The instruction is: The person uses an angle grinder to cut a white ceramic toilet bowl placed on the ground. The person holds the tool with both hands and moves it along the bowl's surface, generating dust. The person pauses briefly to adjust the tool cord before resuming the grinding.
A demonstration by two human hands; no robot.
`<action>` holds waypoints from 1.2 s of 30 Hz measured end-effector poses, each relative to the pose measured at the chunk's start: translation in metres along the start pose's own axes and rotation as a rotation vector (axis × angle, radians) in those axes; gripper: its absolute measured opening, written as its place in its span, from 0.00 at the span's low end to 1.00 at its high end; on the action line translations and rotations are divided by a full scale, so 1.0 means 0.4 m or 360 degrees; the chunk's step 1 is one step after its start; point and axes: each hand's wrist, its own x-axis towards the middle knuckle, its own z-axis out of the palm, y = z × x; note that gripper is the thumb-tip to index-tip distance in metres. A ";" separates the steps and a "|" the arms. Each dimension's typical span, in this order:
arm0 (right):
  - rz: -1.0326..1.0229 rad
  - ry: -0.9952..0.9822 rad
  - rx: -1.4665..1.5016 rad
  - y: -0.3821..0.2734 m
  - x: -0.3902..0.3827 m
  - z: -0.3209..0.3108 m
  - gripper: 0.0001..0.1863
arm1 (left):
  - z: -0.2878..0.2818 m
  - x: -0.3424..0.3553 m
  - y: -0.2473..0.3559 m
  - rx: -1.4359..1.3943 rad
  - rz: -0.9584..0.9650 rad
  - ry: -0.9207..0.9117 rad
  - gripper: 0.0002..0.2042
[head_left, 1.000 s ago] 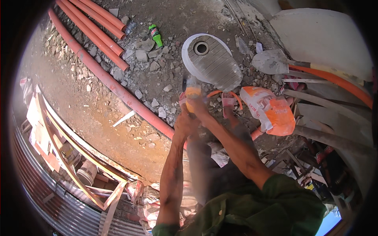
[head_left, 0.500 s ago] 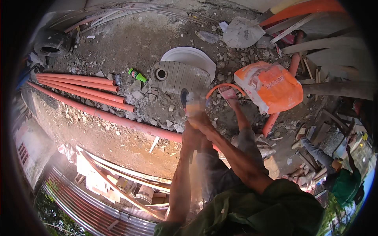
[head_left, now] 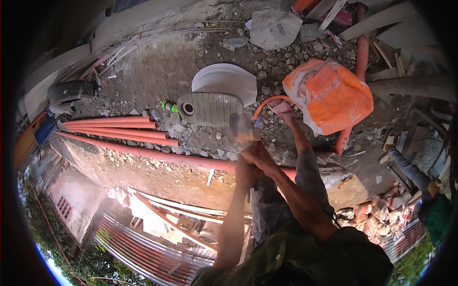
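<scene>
Both hands grip a power tool [head_left: 247, 137] that looks like an angle grinder, with a dark round disc [head_left: 234, 125]; dust and blur soften its outline. My right hand [head_left: 258, 154] is wrapped round it in front, and my left hand [head_left: 246, 174] closes on its rear end. The disc is at the near right corner of a grey grooved board [head_left: 212, 110]; I cannot tell whether they touch. A short grey ring [head_left: 189, 108] sits on the board's left end. Behind lies a white curved basin-like piece [head_left: 224, 76], partly covered by the board.
Orange pipes [head_left: 119, 129] lie at left, one long pipe [head_left: 200, 163] running before me. An orange-and-white sack [head_left: 329, 97] stands right, beside a curved orange hose [head_left: 267, 101] and my sandalled foot [head_left: 281, 107]. Rubble, a green bottle [head_left: 169, 106] and a tyre [head_left: 71, 94] lie around. Another person [head_left: 410, 171] is far right.
The tool and both hands have shifted right along the board's near edge, to its corner. The whole view has swung a little. Both hands keep their hold.
</scene>
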 end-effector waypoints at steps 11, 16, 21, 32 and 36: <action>-0.0944 0.0152 -0.0623 0.135 0.154 -0.038 0.51 | 0.042 0.060 -0.034 0.0101 -0.0107 -0.0069 0.37; -0.0707 0.0113 -0.0446 0.085 0.134 -0.021 0.50 | 0.011 0.059 0.041 0.0108 -0.0058 -0.0030 0.34; -0.0284 -0.0249 -0.0512 -0.017 0.106 0.019 0.47 | -0.032 0.051 0.025 0.0105 0.0208 0.0318 0.30; 0.0021 -0.0581 -0.0064 0.112 -0.024 0.249 0.46 | -0.230 0.049 -0.192 -0.1352 0.0165 0.0596 0.12; 0.0137 -0.0714 -0.0245 0.118 -0.043 0.336 0.45 | -0.315 -0.052 -0.213 -0.1392 0.0282 0.0554 0.13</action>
